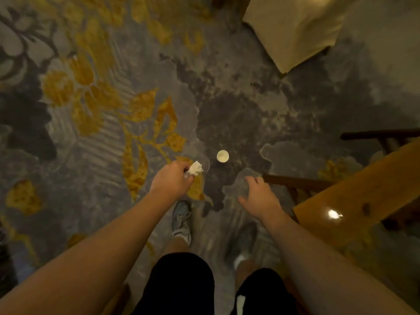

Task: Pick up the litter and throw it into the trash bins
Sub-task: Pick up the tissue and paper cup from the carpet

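Note:
My left hand (pixel 171 180) is shut on a crumpled white tissue (pixel 195 168), which sticks out past my fingers above the patterned carpet. A small white paper cup (pixel 222 156) stands upright on the dark patch of carpet, just right of the tissue and beyond both hands. My right hand (pixel 259 196) hovers palm down with fingers spread and nothing in it, below and right of the cup. No trash bin is in sight.
A glossy wooden table (pixel 363 189) juts in from the right, with dark chair frames (pixel 295 185) beside and behind it. A cream cloth-covered piece of furniture (pixel 295 30) stands at the top right. My shoes (pixel 181 220) are on the grey and gold carpet (pixel 91 110).

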`<state>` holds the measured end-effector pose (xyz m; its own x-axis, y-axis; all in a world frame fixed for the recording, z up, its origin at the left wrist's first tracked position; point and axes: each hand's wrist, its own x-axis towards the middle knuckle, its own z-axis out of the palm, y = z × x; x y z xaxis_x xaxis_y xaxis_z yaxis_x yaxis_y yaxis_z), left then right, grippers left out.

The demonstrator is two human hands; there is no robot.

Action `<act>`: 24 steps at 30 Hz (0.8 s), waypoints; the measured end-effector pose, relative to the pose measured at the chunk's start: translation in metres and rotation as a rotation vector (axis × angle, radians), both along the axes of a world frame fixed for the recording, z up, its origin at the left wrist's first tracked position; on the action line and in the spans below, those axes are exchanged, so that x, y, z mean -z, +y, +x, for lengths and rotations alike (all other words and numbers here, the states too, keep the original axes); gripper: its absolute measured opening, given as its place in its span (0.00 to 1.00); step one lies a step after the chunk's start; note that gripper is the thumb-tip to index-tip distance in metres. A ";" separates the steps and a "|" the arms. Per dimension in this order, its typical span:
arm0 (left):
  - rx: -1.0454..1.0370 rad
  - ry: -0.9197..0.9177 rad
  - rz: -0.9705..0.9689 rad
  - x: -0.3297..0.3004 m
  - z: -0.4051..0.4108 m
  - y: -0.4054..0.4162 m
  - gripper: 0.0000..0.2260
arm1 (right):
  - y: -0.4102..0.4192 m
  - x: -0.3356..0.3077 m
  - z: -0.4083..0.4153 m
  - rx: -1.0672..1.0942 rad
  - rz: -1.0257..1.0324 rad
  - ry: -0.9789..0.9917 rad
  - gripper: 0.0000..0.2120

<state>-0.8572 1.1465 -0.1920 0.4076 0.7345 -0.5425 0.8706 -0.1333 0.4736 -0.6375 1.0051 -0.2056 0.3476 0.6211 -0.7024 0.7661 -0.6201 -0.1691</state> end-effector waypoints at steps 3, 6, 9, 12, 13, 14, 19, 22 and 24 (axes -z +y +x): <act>-0.024 -0.020 0.002 0.075 0.011 0.020 0.11 | 0.036 0.086 0.011 0.018 0.007 0.016 0.33; -0.024 -0.010 0.003 0.146 0.020 0.029 0.11 | 0.067 0.175 0.020 -0.061 -0.019 -0.008 0.37; -0.064 -0.011 0.019 0.217 0.028 0.033 0.07 | 0.097 0.260 0.033 -0.155 -0.066 -0.044 0.40; -0.153 -0.003 0.008 0.287 0.037 0.033 0.08 | 0.125 0.338 0.051 -0.194 -0.082 -0.057 0.44; -0.170 0.000 0.013 0.308 0.040 0.034 0.07 | 0.134 0.359 0.056 -0.187 -0.086 -0.058 0.46; -0.172 0.005 0.020 0.327 0.043 0.033 0.06 | 0.141 0.378 0.060 -0.185 -0.095 -0.053 0.47; -0.140 0.033 0.060 0.407 0.048 0.024 0.07 | 0.158 0.460 0.065 -0.255 -0.153 -0.038 0.54; -0.136 0.035 0.025 0.422 0.046 0.023 0.05 | 0.155 0.476 0.060 -0.320 -0.144 -0.071 0.49; -0.127 0.044 -0.001 0.421 0.044 0.025 0.05 | 0.150 0.476 0.057 -0.349 -0.121 -0.118 0.40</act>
